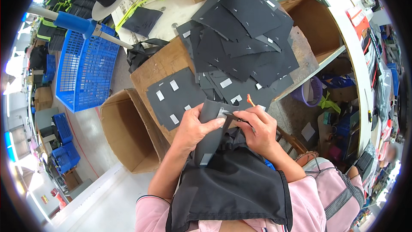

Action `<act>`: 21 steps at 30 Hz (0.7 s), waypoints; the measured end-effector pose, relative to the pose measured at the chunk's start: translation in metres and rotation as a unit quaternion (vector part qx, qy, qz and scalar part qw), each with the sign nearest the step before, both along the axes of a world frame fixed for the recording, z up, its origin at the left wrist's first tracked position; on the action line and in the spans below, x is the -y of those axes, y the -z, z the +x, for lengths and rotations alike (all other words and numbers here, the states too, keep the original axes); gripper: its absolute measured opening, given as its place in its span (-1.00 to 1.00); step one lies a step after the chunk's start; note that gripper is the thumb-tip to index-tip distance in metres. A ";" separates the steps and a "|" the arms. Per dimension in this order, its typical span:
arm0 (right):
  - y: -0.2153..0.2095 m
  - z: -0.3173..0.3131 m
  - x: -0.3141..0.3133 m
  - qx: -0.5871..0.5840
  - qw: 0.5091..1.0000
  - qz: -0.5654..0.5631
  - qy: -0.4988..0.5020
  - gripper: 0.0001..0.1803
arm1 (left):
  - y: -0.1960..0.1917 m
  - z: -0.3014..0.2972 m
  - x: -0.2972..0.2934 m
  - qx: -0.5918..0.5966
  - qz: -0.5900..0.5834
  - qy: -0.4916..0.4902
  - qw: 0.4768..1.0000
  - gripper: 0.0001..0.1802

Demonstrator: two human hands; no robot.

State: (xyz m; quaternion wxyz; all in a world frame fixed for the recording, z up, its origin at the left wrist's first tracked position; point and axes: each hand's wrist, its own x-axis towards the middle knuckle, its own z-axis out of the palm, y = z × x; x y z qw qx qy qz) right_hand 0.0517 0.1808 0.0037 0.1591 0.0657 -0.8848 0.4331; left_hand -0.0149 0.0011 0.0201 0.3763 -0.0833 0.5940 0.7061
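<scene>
My left hand is closed on a dark grey fabric panel, its thumb pressed on the face near the upper end. The panel is bent into a curve and held upright above my lap. It has a white patch near the top and a pale patch at the lower end. My right hand pinches a small dark metal tool that looks like thread snips, its tip against the panel by the upper patch. An orange bit sticks up above the right fingers. A black apron covers my lap.
Ahead, many loose dark panels are heaped on a wooden board. A flat panel with white patches lies left of them. An open cardboard box and a blue crate stand left; a purple basket sits right.
</scene>
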 end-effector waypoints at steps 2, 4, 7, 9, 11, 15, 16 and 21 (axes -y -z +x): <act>0.000 0.001 -0.001 -0.004 1.000 -0.023 -0.001 -0.66 | 0.001 -0.001 0.000 -0.005 -0.006 0.001 1.000 -0.72; -0.004 0.000 0.003 0.002 0.999 -0.045 0.022 -0.66 | 0.000 -0.001 -0.002 0.000 -0.004 0.003 1.000 -0.71; 0.002 -0.005 0.009 0.029 0.998 -0.035 0.034 -0.70 | 0.002 -0.002 -0.001 -0.001 -0.013 0.011 1.000 -0.70; 0.001 -0.010 0.006 0.032 0.995 -0.077 0.058 -0.71 | 0.003 -0.002 -0.001 -0.006 -0.025 0.015 1.000 -0.69; 0.002 -0.014 0.007 0.049 0.978 -0.182 0.089 -0.73 | 0.001 0.000 -0.002 -0.007 -0.026 0.009 1.000 -0.70; 0.003 -0.026 0.016 0.104 0.982 -0.157 0.013 -0.79 | 0.002 0.002 -0.006 -0.006 -0.006 0.014 1.000 -0.70; 0.009 -0.031 0.014 0.104 0.982 -0.156 0.014 -0.79 | 0.000 0.002 -0.007 -0.011 -0.026 0.023 0.999 -0.71; 0.015 -0.045 -0.001 0.201 0.823 -0.505 0.163 -0.93 | 0.016 0.004 0.003 -0.049 -0.024 0.024 0.998 -0.78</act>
